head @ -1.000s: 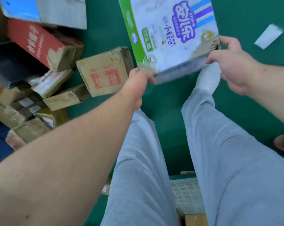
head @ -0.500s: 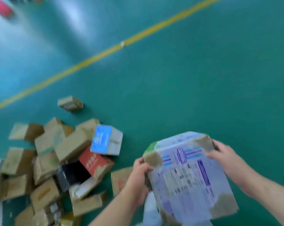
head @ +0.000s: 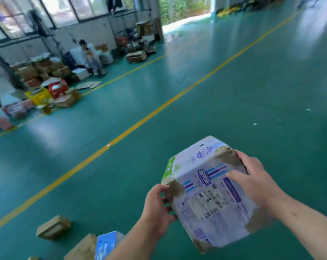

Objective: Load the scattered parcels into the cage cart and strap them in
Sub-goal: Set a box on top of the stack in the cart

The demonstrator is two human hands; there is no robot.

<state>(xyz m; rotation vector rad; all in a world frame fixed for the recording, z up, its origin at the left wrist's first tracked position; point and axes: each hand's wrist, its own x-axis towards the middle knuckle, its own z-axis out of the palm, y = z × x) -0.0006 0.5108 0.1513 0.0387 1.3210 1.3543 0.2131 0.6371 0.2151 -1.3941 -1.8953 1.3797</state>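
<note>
I hold a white and purple printed parcel (head: 209, 196) with worn brown corners in front of me, tilted, above the green floor. My left hand (head: 158, 209) grips its near left corner. My right hand (head: 252, 181) lies over its right side, fingers spread on the printed face. A few scattered parcels remain at the bottom left: a brown box (head: 52, 227), a blue and white box (head: 106, 244) and a plain brown box (head: 81, 249). No cage cart is in view.
A yellow floor line (head: 140, 121) runs diagonally across the green floor. Piles of cartons and a yellow crate (head: 37, 95) stand along the far left wall, where a person (head: 89, 55) sits. An open doorway (head: 185, 8) lies at the back.
My view has swung up from the parcel pile at my feet to the open hall. The printed parcel has stayed in both hands and turned so its label side faces me.
</note>
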